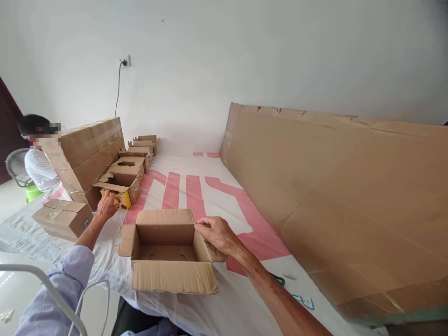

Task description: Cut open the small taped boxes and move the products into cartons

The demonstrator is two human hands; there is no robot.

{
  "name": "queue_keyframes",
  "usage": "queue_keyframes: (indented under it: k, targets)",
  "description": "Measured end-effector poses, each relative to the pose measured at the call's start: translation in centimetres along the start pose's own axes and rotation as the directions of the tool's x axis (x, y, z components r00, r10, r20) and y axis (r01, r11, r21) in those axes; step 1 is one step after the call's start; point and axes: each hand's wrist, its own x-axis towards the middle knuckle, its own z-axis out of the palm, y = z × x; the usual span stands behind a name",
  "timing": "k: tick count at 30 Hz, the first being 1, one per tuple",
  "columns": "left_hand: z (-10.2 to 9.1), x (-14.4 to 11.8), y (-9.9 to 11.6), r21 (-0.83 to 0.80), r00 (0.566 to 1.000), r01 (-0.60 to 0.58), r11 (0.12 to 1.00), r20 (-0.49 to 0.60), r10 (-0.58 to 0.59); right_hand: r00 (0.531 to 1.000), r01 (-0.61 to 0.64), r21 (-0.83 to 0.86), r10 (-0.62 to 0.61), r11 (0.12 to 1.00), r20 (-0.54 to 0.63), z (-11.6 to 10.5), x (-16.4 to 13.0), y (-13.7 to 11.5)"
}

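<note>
An open, empty cardboard box (168, 254) sits in front of me on a white sheet with pink lettering (196, 186). My right hand (217, 234) grips the box's right wall and flap. My left hand (106, 204) reaches out to the left and holds a yellow packet (123, 200) that lies at the mouth of a small open carton (121, 184).
A row of small open cartons (138, 156) runs back to the wall. Large sealed boxes (87, 151) are stacked at left, one closed box (65, 218) nearer. A big flat cardboard sheet (332, 196) leans at right. Another person (37, 161) sits at far left beside a fan.
</note>
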Motion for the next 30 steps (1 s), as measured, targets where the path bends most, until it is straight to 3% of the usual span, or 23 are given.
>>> queue_keyframes:
  k: [7, 13, 18, 22, 24, 26, 28, 30]
  targets:
    - [0.0, -3.2, -2.8, 0.107, 0.999, 0.012, 0.994, 0.045, -0.017, 1.0, 0.007, -0.01, -0.007, 1.0, 0.009, 0.2, -0.1, -0.4]
    - [-1.3, -5.3, -6.4, 0.142, 0.995, 0.052, 0.989, 0.074, -0.062, 1.0, -0.007, -0.022, 0.007, 1.0, 0.006, 0.7, 0.3, -1.3]
    - [-2.6, -7.2, -7.6, 0.093, 0.996, 0.077, 0.993, 0.046, -0.082, 1.0, -0.02, 0.036, 0.02, 0.999, 0.013, 1.8, 1.0, -1.8]
    - [-4.4, -9.9, -6.6, -0.045, 0.996, 0.042, 0.998, -0.074, -0.045, 1.0, -0.017, 0.077, 0.016, 0.997, 0.011, 3.2, 1.8, -2.0]
    - [-5.8, -11.9, -5.3, -0.24, 0.978, -0.065, 0.969, -0.208, 0.014, 1.0, 0.004, 0.102, -0.005, 0.995, 0.01, 4.0, 2.2, -2.3]
    - [-7.3, -14.3, -3.4, -0.406, 0.962, -0.18, 0.896, -0.265, 0.073, 1.0, 0.027, 0.127, -0.028, 0.992, 0.009, 5.1, 2.7, -2.7]
    - [-8.6, -16.4, -1.5, -0.455, 0.959, -0.261, 0.852, -0.219, 0.178, 0.999, 0.045, 0.139, -0.046, 0.989, 0.001, 6.3, 3.3, -3.3]
    - [-9.4, -17.9, -0.1, -0.397, 0.961, -0.275, 0.876, -0.1, 0.257, 0.998, 0.061, 0.139, -0.06, 0.988, -0.006, 7.9, 4.0, -4.0]
